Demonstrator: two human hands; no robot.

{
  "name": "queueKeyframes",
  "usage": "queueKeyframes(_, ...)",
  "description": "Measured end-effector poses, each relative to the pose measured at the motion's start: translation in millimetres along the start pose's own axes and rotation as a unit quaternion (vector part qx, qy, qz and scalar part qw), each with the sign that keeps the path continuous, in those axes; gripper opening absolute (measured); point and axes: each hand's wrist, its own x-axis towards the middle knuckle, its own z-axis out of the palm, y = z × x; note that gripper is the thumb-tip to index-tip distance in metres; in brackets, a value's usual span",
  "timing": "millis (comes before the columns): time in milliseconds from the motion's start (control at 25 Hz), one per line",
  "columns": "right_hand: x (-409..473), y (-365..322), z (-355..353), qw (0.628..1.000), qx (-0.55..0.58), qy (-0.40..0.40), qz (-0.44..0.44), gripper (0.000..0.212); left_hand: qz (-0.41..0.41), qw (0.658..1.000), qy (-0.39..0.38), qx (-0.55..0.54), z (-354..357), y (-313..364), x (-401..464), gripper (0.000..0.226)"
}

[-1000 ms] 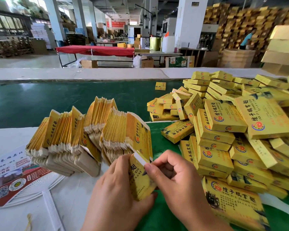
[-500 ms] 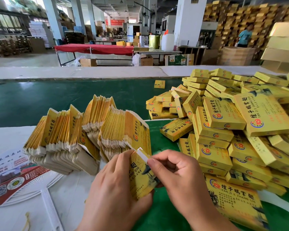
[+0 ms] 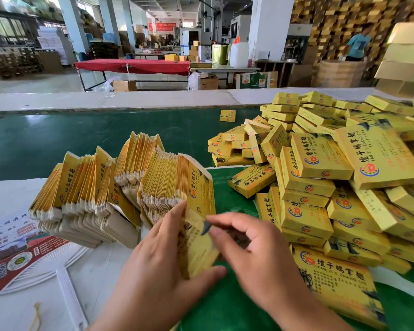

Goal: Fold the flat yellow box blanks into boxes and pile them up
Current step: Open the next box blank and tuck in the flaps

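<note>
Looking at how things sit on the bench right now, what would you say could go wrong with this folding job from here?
1. The pile of folded boxes is loose and tilted; another box tossed on may send some sliding onto the green belt.
2. The standing flat blanks lean fanned out right beside the left hand; a knock could topple them.
3. The blank in hand looks bent, gripped by both the left and right hand; it might crease wrongly.

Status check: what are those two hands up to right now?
Left hand holds box blank; right hand working its edge, grip unclear. Folded pile right. Nothing blocking.
</note>
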Motion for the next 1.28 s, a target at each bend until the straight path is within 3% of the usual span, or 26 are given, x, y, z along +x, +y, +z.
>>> queueKeyframes(120,13.9,8.5,-14.3,0.989,0.085,0.056,0.105,0.016,0.048,0.984,-0.08,-0.155,-26.8,4.4,7.6,0.1)
queueKeyframes(160,18.3,10.8,-18.4,0.98,0.119,0.074,0.143,0.019,0.072,0.97,-0.096,-0.212,-34.3,6.5,12.4,0.11)
queueKeyframes(200,21.5,13.5,-20.8,0.967,0.16,0.082,0.178,0.023,0.092,0.957,-0.124,-0.246,-42.1,4.3,11.4,0.135)
queueKeyframes(240,23.1,15.1,-21.6,0.952,0.206,0.077,0.212,0.026,0.06,0.951,-0.147,-0.266,-46.5,8.8,19.4,0.154)
queueKeyframes(280,22.9,15.6,-20.6,0.935,0.251,0.057,0.243,0.027,0.085,0.948,-0.164,-0.257,-47.3,14.0,24.3,0.151)
queueKeyframes(320,21.2,15.2,-18.7,0.92,0.284,0.026,0.268,0.026,0.163,0.952,-0.13,-0.225,-45.2,14.5,21.0,0.119)
queueKeyframes(360,18.8,15.1,-15.6,0.91,0.301,-0.009,0.286,0.024,0.189,0.962,-0.057,-0.189,-40.3,13.7,17.5,0.079)
queueKeyframes(440,14.9,14.3,-8.7,0.905,0.292,-0.065,0.303,0.022,0.179,0.968,0.062,-0.167,-34.3,-0.2,2.8,0.034)
queueKeyframes(520,12.8,15.6,-6.1,0.945,0.194,-0.079,0.251,0.035,0.111,0.97,0.084,-0.199,-29.7,-6.5,6.3,0.024)
queueKeyframes(600,13.1,14.6,-10.2,0.983,0.107,-0.074,0.13,0.046,0.041,0.971,0.045,-0.233,-26.6,-10.5,12.0,0.025)
queueKeyframes(720,8.2,7.1,-14.6,0.99,0.106,-0.095,0.024,0.034,-0.003,0.979,-0.019,-0.202,-16.9,-16.5,13.5,0.019)
queueKeyframes(800,6.3,6.1,-12.9,0.993,0.065,-0.098,-0.012,0.024,0.006,0.98,-0.019,-0.198,-11.7,-17.9,13.8,0.021)
queueKeyframes(1000,9.7,9.1,-13.9,0.993,0.086,-0.072,0.024,0.026,0.049,0.962,0.138,-0.23,-7.8,-24.6,12.7,0.042)
queueKeyframes(1280,11.1,12.1,-12.9,0.993,0.085,-0.08,0.021,0.029,0.082,0.963,0.11,-0.233,-3.1,-30.7,15.8,0.022)
